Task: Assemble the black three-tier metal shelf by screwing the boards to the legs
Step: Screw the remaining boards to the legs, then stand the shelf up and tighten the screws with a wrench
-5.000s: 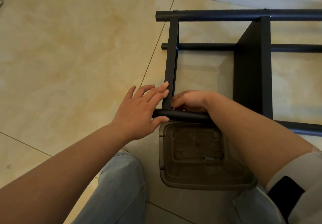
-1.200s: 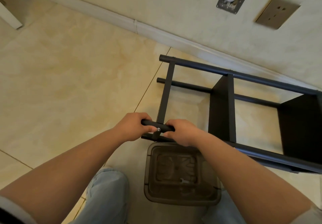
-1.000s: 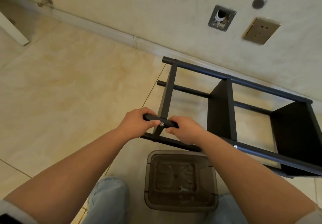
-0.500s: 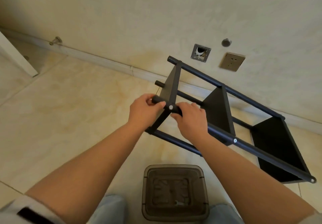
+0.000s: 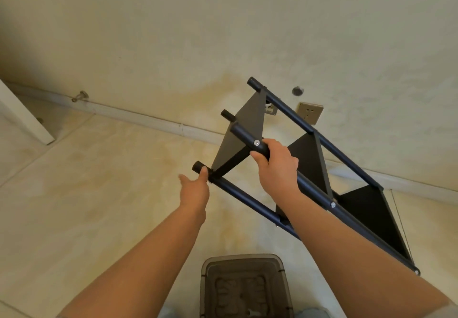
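The black three-tier shelf (image 5: 307, 161) is tilted up off the floor, its near end raised toward me and its far end low at the right. Three black boards sit between four round legs, with silver screw heads showing on the near leg. My right hand (image 5: 276, 169) is wrapped around the upper near leg just below the top board (image 5: 244, 129). My left hand (image 5: 195, 187) reaches to the end of the lower near leg (image 5: 238, 194), fingertips touching it with the fingers spread.
A brown plastic bin (image 5: 244, 285) stands on the tiled floor between my knees. The wall behind carries a socket plate (image 5: 309, 112) and a round cap. A door stop (image 5: 79, 96) and a white door edge (image 5: 22, 122) are at the left.
The shelf has been lifted from lying on the floor and swung up at its near end. My left hand has let go of the upper leg and moved to the lower leg's end.
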Tool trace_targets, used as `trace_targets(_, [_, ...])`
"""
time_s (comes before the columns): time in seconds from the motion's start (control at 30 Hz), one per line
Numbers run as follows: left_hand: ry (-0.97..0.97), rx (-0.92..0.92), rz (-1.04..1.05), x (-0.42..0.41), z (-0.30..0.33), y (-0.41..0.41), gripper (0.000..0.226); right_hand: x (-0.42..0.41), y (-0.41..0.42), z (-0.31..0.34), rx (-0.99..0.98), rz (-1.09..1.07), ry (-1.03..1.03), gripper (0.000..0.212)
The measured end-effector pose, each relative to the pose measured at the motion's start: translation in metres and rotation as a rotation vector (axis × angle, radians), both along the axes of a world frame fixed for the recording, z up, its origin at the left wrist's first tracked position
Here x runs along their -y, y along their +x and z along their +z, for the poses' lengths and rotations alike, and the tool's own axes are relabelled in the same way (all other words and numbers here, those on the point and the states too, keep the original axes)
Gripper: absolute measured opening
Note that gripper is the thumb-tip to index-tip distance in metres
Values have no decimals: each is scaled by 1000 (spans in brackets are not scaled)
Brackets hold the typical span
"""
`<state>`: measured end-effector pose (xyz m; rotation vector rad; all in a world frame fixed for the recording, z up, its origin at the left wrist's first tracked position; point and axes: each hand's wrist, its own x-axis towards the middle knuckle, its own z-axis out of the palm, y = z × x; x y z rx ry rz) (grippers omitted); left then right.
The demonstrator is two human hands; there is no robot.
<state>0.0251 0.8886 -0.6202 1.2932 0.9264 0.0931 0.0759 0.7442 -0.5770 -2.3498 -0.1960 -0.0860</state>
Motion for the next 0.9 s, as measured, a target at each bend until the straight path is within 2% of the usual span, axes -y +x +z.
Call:
trace_targets(0.03, [-138,18,-14,1,0,0,61,1,-1,4,-4,-4,31,31])
trace_targets(0.07, [-167,46,-60,4,1,0,50,1,-2,8,-6,-8,58,30])
trace_targets(0.13, [-81,109,-113,7,5,-1,40,2,-4,15,-6,-18,100,29])
trace_targets(0.4, [-76,314,-2,5,35,-3,22,2,-10,44,21,-36,263,28])
trace_targets(0.57, [-40,389,59,-1,57,0,21,1,-15,62,23,-28,367,19])
trace_targets(0.67, [19,416,87,-3,75,-3,24,2,-22,75,18,-24,446,20])
trace_targets(0.77, [100,445,85,-2,94,-7,12,4,-29,84,9,-48,528,18])
trace_targets(0.9, [299,469,39,2,112,-10,11,16,-33,89,31,-82,560,21])
